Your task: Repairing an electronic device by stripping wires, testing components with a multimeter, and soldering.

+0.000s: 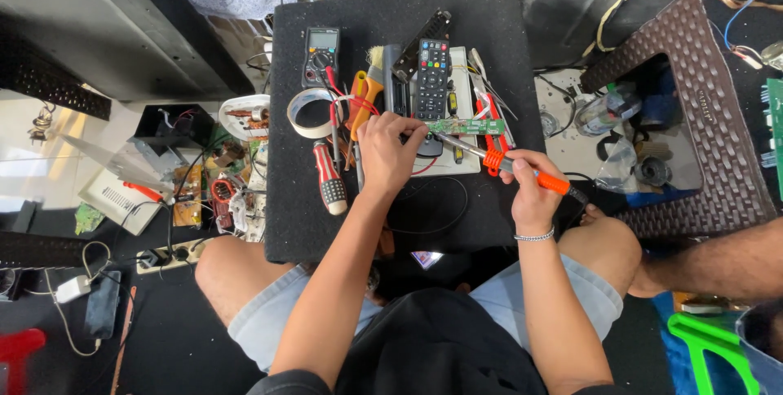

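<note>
My left hand (385, 150) rests on the black padded work surface (302, 199), its fingers pinching the left end of a narrow green circuit board (466, 127). My right hand (530, 187) grips an orange-handled soldering iron (522, 171), whose metal tip points left toward the board. A black remote control (432, 77) with coloured buttons lies just behind the board. A red-and-white striped screwdriver (329, 176) lies left of my left hand.
A multimeter (320, 54), tape roll (310, 112) and orange pliers (364, 93) lie at the back. Loose boards and a power strip (167, 255) clutter the floor on the left. A brown woven stool (701, 77) stands on the right, and another person's arm (718, 260) reaches in.
</note>
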